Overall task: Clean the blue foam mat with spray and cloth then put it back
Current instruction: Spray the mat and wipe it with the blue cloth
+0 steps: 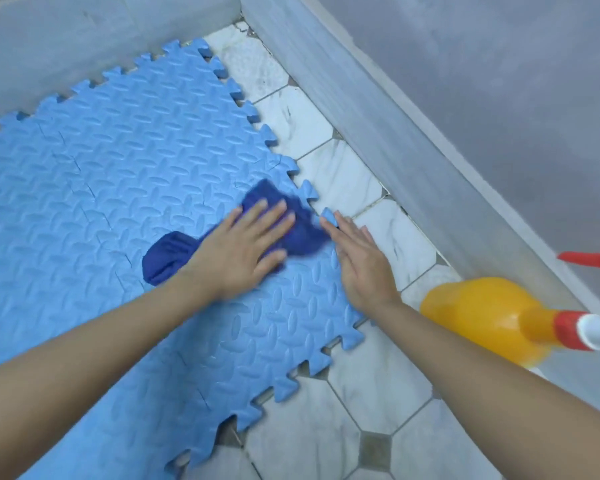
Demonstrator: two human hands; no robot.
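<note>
Mat, blue foam, interlocking tiles with toothed edges; lies flat on the tiled floor, directly beneath both hands, spreading mostly to the left of them and away toward the far wall.

Cloth, dark blue, bunched; on the mat under the left hand, its long axis running left to right, one end trailing out past the wrist. Left grip flat, fingers straight, pressing the cloth down; judged mid-wipe near the mat's right edge.

Right hand just beside the cloth, fingers straight, resting flat on the mat's edge, holding nothing; appears to steady the tile.

Spray bottle, yellow with red collar, to the right of the right forearm, near. Nothing obstructs the wiping path leftward.
</note>
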